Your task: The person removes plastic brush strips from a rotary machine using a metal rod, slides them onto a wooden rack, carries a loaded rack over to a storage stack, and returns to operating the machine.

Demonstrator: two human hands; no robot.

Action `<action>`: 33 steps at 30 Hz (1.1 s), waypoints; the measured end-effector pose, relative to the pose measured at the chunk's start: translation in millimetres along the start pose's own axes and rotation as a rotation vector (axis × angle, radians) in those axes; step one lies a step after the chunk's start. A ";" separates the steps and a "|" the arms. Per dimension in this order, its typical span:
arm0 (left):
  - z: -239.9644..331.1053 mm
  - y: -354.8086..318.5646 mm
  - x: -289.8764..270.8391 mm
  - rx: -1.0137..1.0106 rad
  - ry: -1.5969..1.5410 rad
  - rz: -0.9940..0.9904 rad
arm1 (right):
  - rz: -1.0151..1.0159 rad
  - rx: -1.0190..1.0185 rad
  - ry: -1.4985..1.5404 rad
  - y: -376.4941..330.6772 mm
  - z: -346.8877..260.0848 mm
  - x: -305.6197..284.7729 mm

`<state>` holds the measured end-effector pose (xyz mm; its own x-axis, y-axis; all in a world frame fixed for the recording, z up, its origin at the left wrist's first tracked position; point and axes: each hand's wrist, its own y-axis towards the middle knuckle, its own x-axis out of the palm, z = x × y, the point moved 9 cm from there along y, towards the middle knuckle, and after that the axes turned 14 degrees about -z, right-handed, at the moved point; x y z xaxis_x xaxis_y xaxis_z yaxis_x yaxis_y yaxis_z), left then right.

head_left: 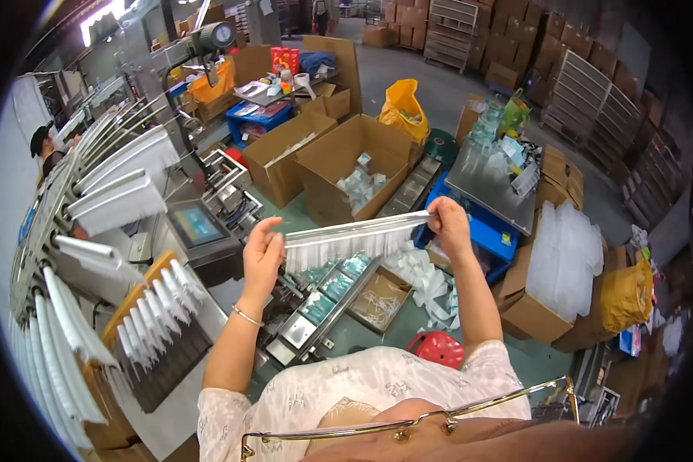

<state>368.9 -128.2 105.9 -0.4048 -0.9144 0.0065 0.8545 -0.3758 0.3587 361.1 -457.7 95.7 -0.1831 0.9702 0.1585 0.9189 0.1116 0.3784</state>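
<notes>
A thin metal rod with a white fringe (354,239) hangs level in front of me, its many fine strands pointing down. My left hand (262,258) is closed at its left end, fingers bent around the tip. The other end is pinched between the thumb and fingers of my right hand (449,225). Below the fringe runs a machine track (316,308) carrying clear, teal-tinted packs. To my left, similar bundles of white strands (152,319) lie in a row along a wooden rack (123,316).
Long white pieces hang from a curved metal rack (73,189) at left, beside a touch screen (196,223). Ahead stands an open carton (339,165) with small packs inside. A red stool (436,349), an open box (379,299) and white strips (427,281) are close by.
</notes>
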 end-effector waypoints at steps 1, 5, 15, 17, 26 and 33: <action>-1.8 3.9 -6.4 -0.009 0.001 0.025 | -0.004 0.018 0.000 10.9 7.4 0.2; -17.6 18.6 -36.4 -0.013 -0.010 0.131 | -0.094 0.021 -0.006 63.6 34.3 9.0; -34.8 69.6 -106.8 -0.088 -0.006 0.510 | -0.352 -0.049 -0.017 218.6 80.3 35.6; -36.8 71.6 -125.6 -0.073 -0.021 0.615 | -0.475 0.001 0.098 240.0 88.8 50.4; 64.7 103.4 -159.6 0.265 0.881 0.876 | -0.591 0.034 0.589 318.0 84.3 107.7; 140.8 124.5 -178.5 0.349 1.381 1.072 | -0.585 -0.058 0.791 382.4 60.7 171.5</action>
<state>501.8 9.5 280.8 0.9256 -0.2324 -0.2987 0.3590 0.2896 0.8873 702.3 -235.6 212.2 -0.8041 0.3389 0.4884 0.5938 0.4969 0.6328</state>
